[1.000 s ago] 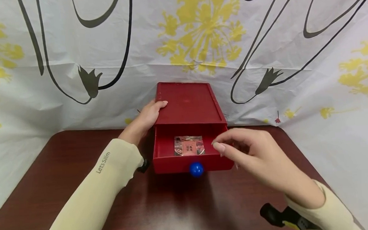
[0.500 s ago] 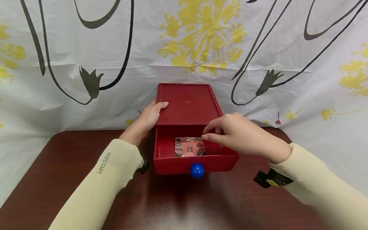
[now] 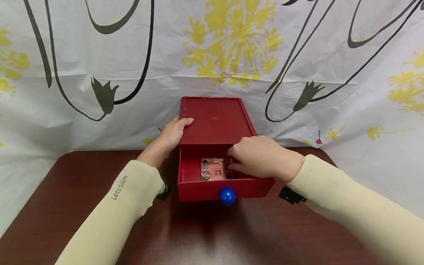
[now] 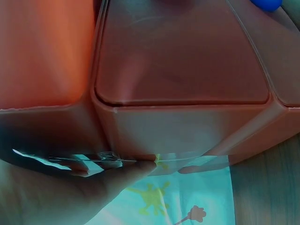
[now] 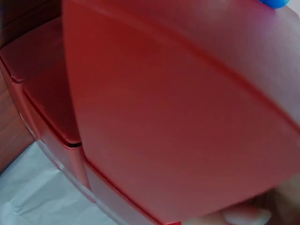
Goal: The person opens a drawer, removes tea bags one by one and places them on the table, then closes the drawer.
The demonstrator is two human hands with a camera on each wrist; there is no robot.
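A red drawer cabinet (image 3: 216, 120) stands at the back of the table, its top drawer (image 3: 200, 192) pulled out. Inside lies a pink, printed tea packet (image 3: 212, 170). My right hand (image 3: 258, 156) reaches over the drawer's right side, its curled fingers and thumb pinching the packet's right edge and hiding it. My left hand (image 3: 170, 134) rests on the cabinet's left side, the thumb laid over the top edge; most of its fingers are hidden. In the right wrist view, the drawer wall (image 5: 164, 108) covers most of that hand, leaving fingertips (image 5: 246, 215) at the bottom.
A blue round knob (image 3: 227, 196) sticks out from the drawer front. The dark wooden table (image 3: 149, 240) has rounded back corners. Behind it hangs a white cloth (image 3: 143, 124) with yellow and grey flower prints.
My right hand has moved left from beside the drawer, down into it, and its fingers have closed at the packet's right edge. My left hand has stayed at the cabinet.
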